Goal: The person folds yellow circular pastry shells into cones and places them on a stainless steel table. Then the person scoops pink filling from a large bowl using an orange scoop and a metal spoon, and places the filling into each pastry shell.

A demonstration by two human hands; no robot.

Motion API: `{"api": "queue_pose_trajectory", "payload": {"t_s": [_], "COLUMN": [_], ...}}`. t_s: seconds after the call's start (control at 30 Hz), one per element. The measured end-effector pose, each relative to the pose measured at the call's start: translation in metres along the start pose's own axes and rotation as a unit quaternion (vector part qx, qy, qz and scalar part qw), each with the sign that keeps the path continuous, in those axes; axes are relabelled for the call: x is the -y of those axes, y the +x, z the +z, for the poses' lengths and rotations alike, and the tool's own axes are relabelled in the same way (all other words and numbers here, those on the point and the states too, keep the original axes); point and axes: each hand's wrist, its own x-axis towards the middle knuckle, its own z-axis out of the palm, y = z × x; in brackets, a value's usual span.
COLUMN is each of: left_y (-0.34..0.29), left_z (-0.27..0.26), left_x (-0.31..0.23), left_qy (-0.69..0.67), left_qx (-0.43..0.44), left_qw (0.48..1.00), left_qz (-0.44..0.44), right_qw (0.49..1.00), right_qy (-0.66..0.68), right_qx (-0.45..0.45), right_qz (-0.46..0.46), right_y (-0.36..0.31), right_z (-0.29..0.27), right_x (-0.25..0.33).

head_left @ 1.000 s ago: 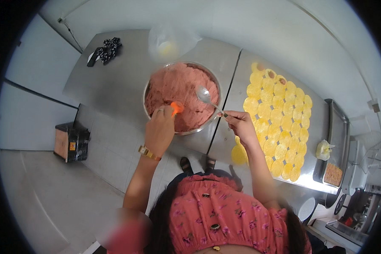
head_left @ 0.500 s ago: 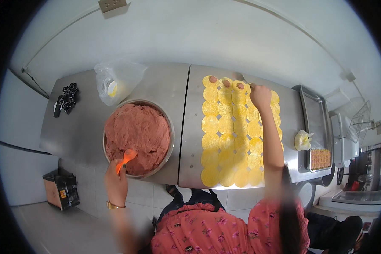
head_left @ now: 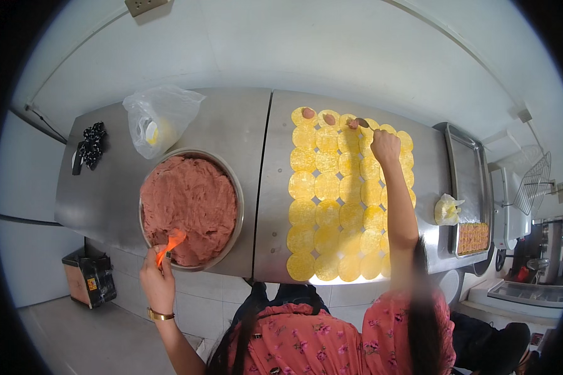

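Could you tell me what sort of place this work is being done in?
Probably a food-preparation kitchen: a stainless steel counter, a large metal bowl of pink minced filling, and rows of round yellow wrappers laid out.

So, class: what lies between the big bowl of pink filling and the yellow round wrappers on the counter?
In the head view, only bare steel counter, with its seam running down, separates the bowl from the wrappers.

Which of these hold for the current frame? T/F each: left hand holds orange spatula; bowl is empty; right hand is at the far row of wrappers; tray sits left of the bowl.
1. The left hand holds an orange spatula. True.
2. The metal bowl is empty. False: it is full of pink minced filling.
3. The right hand is at the far row of yellow round wrappers. True.
4. The metal tray sits left of the bowl. False: it is at the counter's right end.
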Motion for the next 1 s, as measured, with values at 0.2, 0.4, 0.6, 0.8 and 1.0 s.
{"api": "queue_pose_trajectory", "payload": {"t_s": [0.2,0.4,0.6,0.8,1.0], "left_y": [0.0,-0.001,-0.001,-0.002,-0.003], "left_z": [0.0,-0.001,-0.004,-0.005,-0.007], "left_x": [-0.003,-0.006,-0.005,0.0,0.004], "left_qy": [-0.005,0.003,0.022,0.022,0.025], "left_qx": [-0.017,-0.011,-0.012,-0.012,0.01], "left_qw": [1.0,1.0,0.999,0.999,1.0], "left_qz": [0.018,0.006,0.025,0.024,0.008], "right_qw": [0.999,0.999,0.998,0.996,0.995], "right_qy": [-0.042,-0.048,-0.041,-0.059,-0.051], "right_qx": [-0.011,-0.02,-0.018,-0.054,-0.083], "right_qz": [-0.006,0.002,-0.033,-0.026,0.015], "right_y": [0.002,-0.002,-0.008,-0.01,-0.014], "right_z": [-0.004,-0.012,-0.004,0.001,0.001], "right_x": [-0.003,0.001,0.006,0.008,0.014]}}
